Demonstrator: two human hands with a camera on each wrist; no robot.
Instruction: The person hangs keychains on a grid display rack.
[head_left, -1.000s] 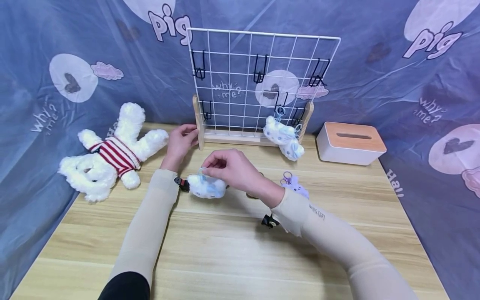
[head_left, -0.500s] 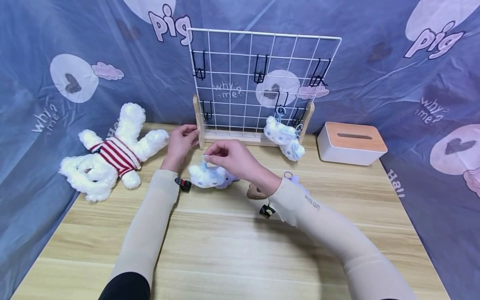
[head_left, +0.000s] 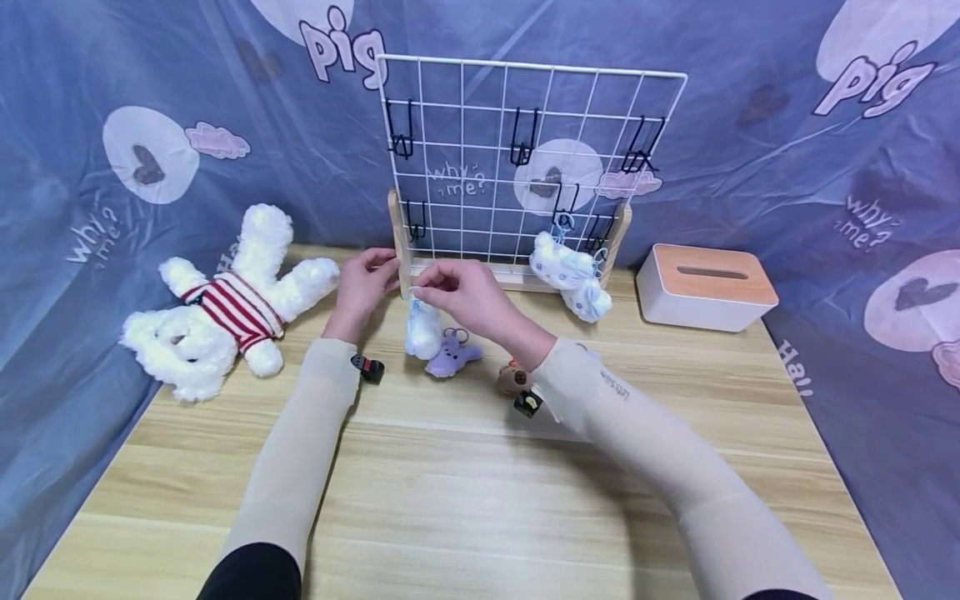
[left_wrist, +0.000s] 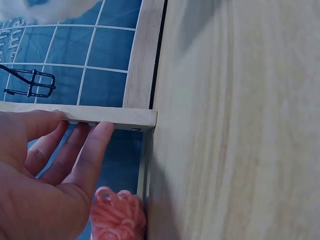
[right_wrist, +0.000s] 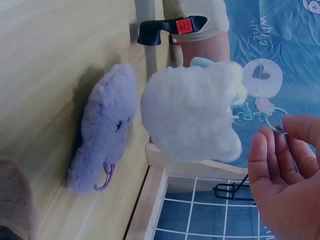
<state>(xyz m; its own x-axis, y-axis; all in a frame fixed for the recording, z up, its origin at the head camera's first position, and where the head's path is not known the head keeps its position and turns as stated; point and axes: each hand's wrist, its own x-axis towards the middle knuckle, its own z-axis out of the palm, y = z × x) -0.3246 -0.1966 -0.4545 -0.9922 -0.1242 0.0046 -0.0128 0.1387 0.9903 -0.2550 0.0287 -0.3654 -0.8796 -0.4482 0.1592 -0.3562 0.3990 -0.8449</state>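
In the head view my right hand (head_left: 468, 296) pinches the pale blue key ring of a white plush keychain (head_left: 423, 329), which hangs above the table. From the right wrist, the ring (right_wrist: 276, 120) and chain run to the fluffy plush (right_wrist: 192, 112), its back toward the camera. My left hand (head_left: 365, 287) rests its fingertips against the left wooden post (left_wrist: 120, 117) of a white grid rack (head_left: 525, 158). Below the held plush lies a purple plush keychain (head_left: 450, 357). A brown plush keychain (head_left: 514, 377) sits by my right wrist, partly covered.
Black hooks (head_left: 522, 137) are fixed on the grid. Two white-blue plush keychains (head_left: 562, 265) hang at its lower right. A white bear (head_left: 232, 308) in a striped sweater lies left; a tissue box (head_left: 705, 287) stands right. Pink yarn loops (left_wrist: 118, 215) show beside the post.
My right hand has moved back toward the rack with the white plush, which now hangs down and turned. The purple keychain below has come into view. My left hand stays at the post.
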